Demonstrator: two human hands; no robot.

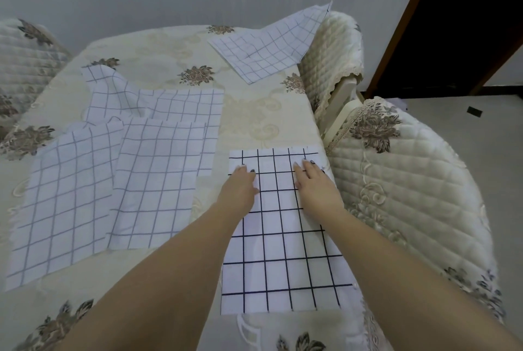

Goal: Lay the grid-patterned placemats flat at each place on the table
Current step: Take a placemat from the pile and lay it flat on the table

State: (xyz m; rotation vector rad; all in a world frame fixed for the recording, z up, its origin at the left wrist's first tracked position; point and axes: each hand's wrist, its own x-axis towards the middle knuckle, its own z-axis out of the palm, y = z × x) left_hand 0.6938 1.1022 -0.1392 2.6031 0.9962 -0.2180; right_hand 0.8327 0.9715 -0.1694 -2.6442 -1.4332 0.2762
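A white placemat with a bold black grid (283, 251) lies flat at the near right of the table. My left hand (242, 185) rests palm down on its far left part, fingers spread. My right hand (314, 180) presses flat on its far right part. To the left, several paler grid placemats lie overlapping: one at the near left (62, 203), one in the middle (158, 180), one rumpled behind them (181, 107). Another placemat (268, 47) sits at the far right, its corner propped up against a chair back.
The table wears a cream cloth with brown flower motifs (195, 74). Quilted chair backs stand on the right (396, 186), far right (336, 47) and far left (22, 53). A dark doorway (467, 25) opens at the upper right.
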